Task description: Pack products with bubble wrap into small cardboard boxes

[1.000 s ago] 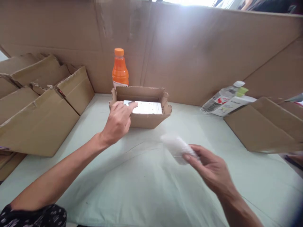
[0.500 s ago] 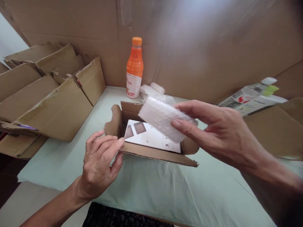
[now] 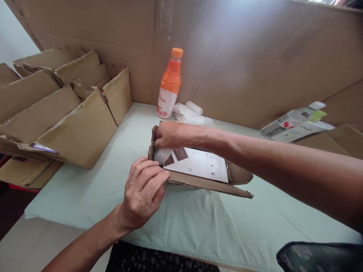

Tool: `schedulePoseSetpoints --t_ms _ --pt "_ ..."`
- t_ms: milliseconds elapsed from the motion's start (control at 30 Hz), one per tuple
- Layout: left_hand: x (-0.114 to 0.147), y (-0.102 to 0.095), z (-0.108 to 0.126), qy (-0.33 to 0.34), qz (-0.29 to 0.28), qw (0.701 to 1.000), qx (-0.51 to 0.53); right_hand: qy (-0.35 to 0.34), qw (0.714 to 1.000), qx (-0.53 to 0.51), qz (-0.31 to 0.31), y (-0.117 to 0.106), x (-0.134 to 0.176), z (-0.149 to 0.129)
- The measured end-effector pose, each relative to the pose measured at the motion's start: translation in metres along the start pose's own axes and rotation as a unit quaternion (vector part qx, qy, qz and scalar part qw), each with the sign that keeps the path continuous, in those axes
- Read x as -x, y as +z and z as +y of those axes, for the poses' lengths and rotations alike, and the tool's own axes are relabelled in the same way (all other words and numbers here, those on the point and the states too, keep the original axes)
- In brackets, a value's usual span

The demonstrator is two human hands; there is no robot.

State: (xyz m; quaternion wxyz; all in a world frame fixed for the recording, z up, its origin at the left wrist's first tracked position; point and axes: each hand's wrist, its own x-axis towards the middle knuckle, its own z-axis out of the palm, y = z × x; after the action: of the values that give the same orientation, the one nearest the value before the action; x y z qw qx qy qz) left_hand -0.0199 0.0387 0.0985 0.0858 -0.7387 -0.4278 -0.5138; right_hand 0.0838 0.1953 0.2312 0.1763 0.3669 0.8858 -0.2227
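An open cardboard box (image 3: pixel 195 181) stands on the pale green cloth, with a white printed carton (image 3: pixel 202 162) lying inside. My left hand (image 3: pixel 144 189) grips the box's near left corner, fingers on the rim and thumb outside. Over the box's left end, my right hand (image 3: pixel 172 135) is closed and presses down a piece of bubble wrap (image 3: pixel 163 155) between the carton and the left wall. Its fingertips are partly hidden. My right forearm covers the far side of the box.
Behind the box stand an orange bottle (image 3: pixel 170 83) and white rolled wrapping (image 3: pixel 188 111). Cardboard bins (image 3: pixel 82 128) fill the left side. A clear bottle (image 3: pixel 292 119) and cardboard (image 3: pixel 334 141) lie at the right. A tall cardboard panel (image 3: pixel 227 68) closes off the back.
My right hand has carried the bubble wrap from above the carton leftward and down into the box's left end. My left hand stays at the near left corner. The view has shifted slightly.
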Motion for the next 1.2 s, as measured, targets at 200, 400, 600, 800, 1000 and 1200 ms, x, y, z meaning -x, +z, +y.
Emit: schedulePoseSetpoints --t_ms 200,400,600,800,1000,1200 --pt "0.019 0.01 -0.002 -0.178 0.082 0.976 0.093 -0.053 0.991 -0.116 0.045 0.005 0.027 0.019" --pt "0.041 0.031 -0.004 -0.353 0.048 0.91 0.21 -0.068 0.991 -0.109 0.031 0.025 0.016 0.01" --pt "0.051 0.028 -0.017 -0.382 0.008 0.901 0.207 -0.119 0.947 -0.1 0.281 0.035 0.074 0.03" --pt "0.071 0.016 -0.034 -0.478 -0.03 0.847 0.231 0.2 0.692 -0.241 0.651 0.154 0.179 0.098" --pt "0.073 0.02 -0.041 -0.495 -0.056 0.835 0.233 0.118 0.804 -0.362 0.457 0.249 0.126 0.095" --pt "0.068 -0.006 -0.043 -0.503 0.018 0.855 0.123 0.013 0.816 -0.352 0.459 0.206 0.063 0.081"
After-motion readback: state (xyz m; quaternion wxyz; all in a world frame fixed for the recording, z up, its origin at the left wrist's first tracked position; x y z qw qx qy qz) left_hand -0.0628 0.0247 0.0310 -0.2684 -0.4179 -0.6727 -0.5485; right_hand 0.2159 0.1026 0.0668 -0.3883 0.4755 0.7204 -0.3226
